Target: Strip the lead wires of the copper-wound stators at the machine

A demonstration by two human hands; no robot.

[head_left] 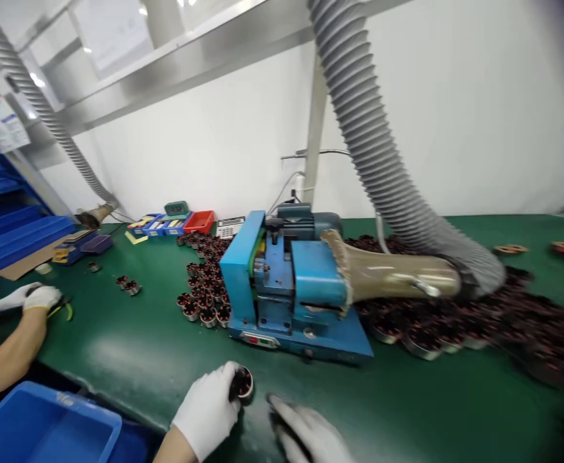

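Note:
My left hand [210, 409], in a white glove with a darkened fingertip area, grips a motor stator [245, 384] at the near edge of the green table. The stator is a short round metal piece with copper windings and a dark centre. To its right, my right hand [308, 429] is gloved too and blurred by motion. Its dark-tipped fingers reach out apart from the stator, with nothing visible held in them. Beyond both hands stands a blue belt-grinder-like machine [282, 289], with several more stators [204, 299] grouped on its left.
A grey corrugated hose [382, 148] joins the machine's tan duct [402, 275]. Many stators [424, 339] lie to the right. At left, a co-worker's gloved hands [40, 297] are beside yellow-green-handled pliers [67, 310]. A blue bin [45, 421] stands at the front left.

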